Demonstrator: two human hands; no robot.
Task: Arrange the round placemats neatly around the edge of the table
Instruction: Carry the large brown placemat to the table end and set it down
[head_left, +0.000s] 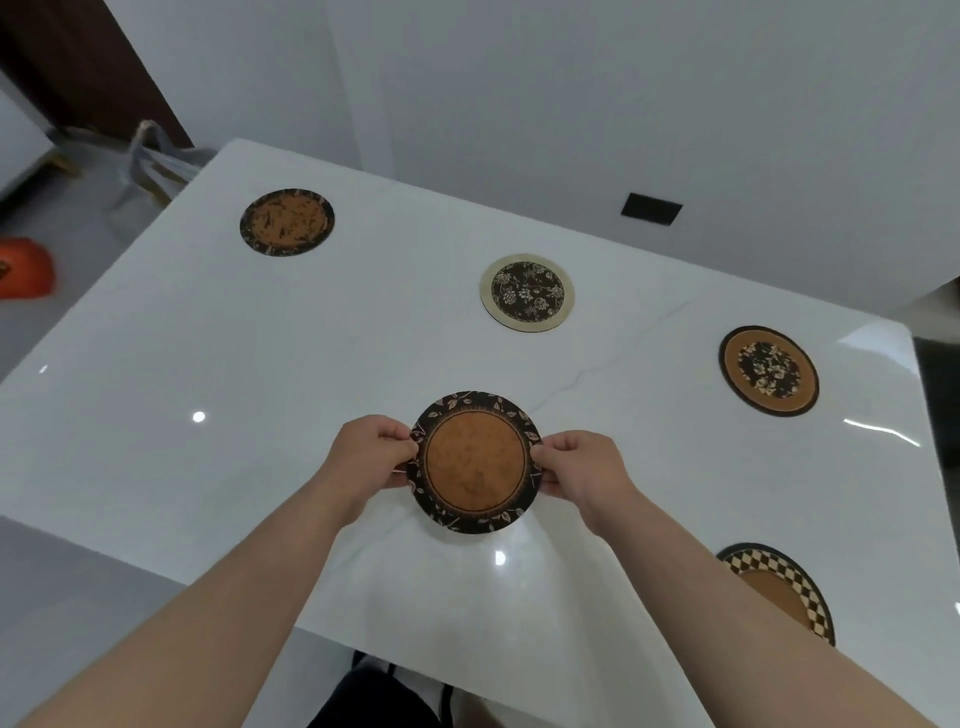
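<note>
A round placemat with a brown centre and black leaf-patterned rim (475, 462) is held above the white table (208, 338) near its front edge. My left hand (371, 452) pinches its left rim and my right hand (582, 467) pinches its right rim. Several other round placemats lie flat on the table: a brown one with a dark rim (287, 222) at the far left, a cream-rimmed black floral one (527, 292) at the far middle, a brown one with a black floral centre (769, 370) at the right, and a checkered-rim one (784, 590) at the near right, partly hidden by my right forearm.
A white wall runs behind the table, with a black rectangle (651, 208) on it. On the floor to the left are a grey bag (156, 166) and an orange object (23, 267). My dark-clothed legs (384, 696) show below the table's front edge.
</note>
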